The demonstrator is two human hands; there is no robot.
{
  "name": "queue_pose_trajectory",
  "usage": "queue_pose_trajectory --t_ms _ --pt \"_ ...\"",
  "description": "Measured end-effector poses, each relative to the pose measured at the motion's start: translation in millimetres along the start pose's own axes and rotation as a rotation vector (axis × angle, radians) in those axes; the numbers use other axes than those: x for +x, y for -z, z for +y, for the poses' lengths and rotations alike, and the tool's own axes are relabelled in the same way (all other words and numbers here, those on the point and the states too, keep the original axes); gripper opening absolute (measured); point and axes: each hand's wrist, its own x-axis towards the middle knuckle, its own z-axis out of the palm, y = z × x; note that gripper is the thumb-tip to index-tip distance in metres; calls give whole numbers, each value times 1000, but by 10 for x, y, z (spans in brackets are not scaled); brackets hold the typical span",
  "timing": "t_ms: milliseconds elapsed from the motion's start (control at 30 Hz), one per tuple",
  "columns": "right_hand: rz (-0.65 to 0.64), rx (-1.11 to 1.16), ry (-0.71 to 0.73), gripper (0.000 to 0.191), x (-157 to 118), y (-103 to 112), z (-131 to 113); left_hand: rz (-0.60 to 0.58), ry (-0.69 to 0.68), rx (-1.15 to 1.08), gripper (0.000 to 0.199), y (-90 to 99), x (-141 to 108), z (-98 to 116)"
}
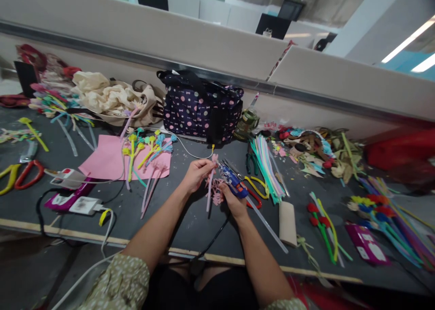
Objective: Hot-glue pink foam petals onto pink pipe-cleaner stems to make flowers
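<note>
Near the middle of the dark table, my left hand (200, 174) pinches a pink pipe-cleaner stem (210, 188) just below its small pink top. My right hand (235, 202) is wrapped round a blue hot glue gun (232, 179), whose nozzle points up and left toward that top. A clear glue stick (268, 228) sticks out of the gun's rear. Small pink fuzzy pieces (216, 195) hang by my right fingers; whether the fingers hold them I cannot tell. Scissors with yellow and red handles (257, 187) lie partly hidden behind the gun.
Pipe-cleaner flowers lie on a pink sheet (102, 158) at left, near a power strip (70, 201). A dark patterned bag (190, 108) stands at the back. Right are pipe cleaners (267, 169), a beige block (287, 224) and red flowers (318, 221). The gun's cord (214, 239) crosses the front edge.
</note>
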Motion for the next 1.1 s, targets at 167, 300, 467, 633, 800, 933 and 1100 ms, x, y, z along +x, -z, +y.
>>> queue_pose_trajectory --t_ms 167,300,467,633,800,933,1100 --pt "-18 -11 2 34 -4 5 -15 6 -10 4 30 8 8 -12" --pt "-14 -26 22 33 -4 -3 -30 11 -6 10 31 9 12 -23" --pt "-13 -72 48 32 2 4 -31 15 -3 5 33 6 11 -21" --pt "-42 -106 52 32 -4 19 -47 15 8 7 35 -1 4 -4" --pt "-12 -99 42 36 -16 -4 -82 4 -7 4 34 4 8 -18" --pt "-4 -93 28 36 -18 -20 -113 14 2 9 34 3 7 -17" --pt "-9 -94 1 39 -18 -22 -119 14 -2 17 34 -3 5 -6"
